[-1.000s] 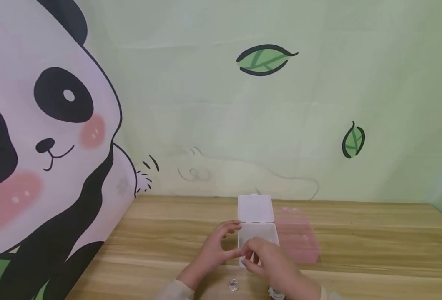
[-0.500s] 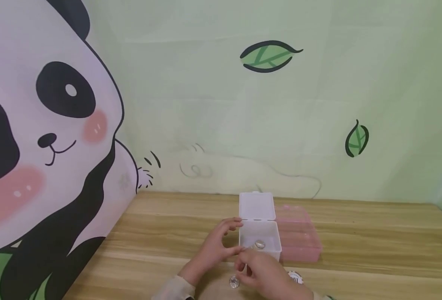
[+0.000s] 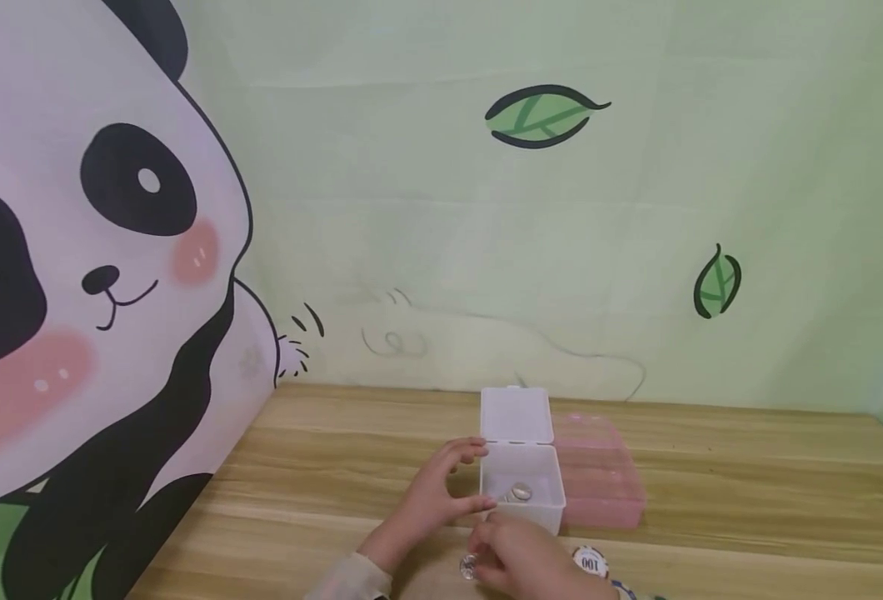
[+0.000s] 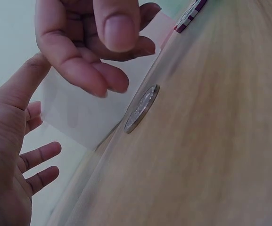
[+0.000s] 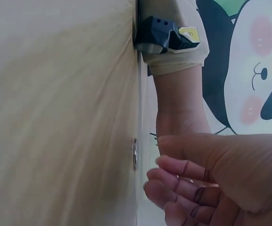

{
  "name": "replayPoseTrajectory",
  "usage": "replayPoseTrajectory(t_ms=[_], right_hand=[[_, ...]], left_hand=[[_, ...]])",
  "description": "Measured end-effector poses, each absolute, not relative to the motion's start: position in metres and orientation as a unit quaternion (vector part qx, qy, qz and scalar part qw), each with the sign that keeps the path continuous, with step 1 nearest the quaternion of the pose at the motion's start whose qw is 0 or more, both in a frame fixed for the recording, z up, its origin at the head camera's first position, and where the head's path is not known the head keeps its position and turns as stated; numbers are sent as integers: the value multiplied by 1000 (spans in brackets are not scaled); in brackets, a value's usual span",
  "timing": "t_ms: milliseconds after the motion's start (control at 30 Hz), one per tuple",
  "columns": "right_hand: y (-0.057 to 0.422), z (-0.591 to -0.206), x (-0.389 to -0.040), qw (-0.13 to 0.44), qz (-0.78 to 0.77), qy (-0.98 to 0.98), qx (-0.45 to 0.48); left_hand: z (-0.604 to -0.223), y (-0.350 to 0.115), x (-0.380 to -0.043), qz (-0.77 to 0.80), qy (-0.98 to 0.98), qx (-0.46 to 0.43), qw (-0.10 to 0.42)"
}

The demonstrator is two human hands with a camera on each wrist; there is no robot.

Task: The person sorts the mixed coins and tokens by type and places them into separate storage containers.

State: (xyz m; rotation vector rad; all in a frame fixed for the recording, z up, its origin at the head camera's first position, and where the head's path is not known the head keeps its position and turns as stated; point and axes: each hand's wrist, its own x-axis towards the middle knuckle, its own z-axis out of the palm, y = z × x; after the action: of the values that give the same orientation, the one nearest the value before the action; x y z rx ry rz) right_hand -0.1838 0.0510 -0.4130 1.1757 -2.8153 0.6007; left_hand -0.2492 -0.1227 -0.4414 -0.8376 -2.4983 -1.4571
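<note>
A white lidded box [image 3: 539,518] stands on the table, its lid [image 3: 516,415] tipped back. Inside lies at least one silver coin [image 3: 520,492]. My left hand [image 3: 436,490] rests at the box's left side, thumb along the front corner and the other fingers spread near the back. Another silver coin [image 4: 142,108] lies flat on the wood in front of the box. My right hand [image 3: 526,557] hovers beside this coin, its fingers loosely bent and apart in the right wrist view, with nothing between them.
A translucent pink box [image 3: 605,479] stands against the white box's right side. A poker chip marked 100 [image 3: 590,561] lies by my right hand, with a blue-edged piece [image 3: 623,590] partly hidden beside it. Behind the table hangs a panda-print backdrop [image 3: 411,208].
My right hand has come back from over the white box, down toward the coin on the table. The coin inside the box now shows. My left hand has stayed at the box.
</note>
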Motion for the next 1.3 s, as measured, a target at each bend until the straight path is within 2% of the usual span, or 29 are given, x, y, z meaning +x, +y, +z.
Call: replayPoseTrajectory(t_ms=[433,967,1300], right_hand=[[44,-419,-183,5,166,-916,366],[40,-429,-183,46,156,-920,357],[39,-430,-181,40,151,-926,344]], left_hand=[[-443,-123,-250,-482,-827,-282,68],[-443,-123,-250,-484,-826,-282,61],[-443,-123,-249,-487,-825,-279,64]])
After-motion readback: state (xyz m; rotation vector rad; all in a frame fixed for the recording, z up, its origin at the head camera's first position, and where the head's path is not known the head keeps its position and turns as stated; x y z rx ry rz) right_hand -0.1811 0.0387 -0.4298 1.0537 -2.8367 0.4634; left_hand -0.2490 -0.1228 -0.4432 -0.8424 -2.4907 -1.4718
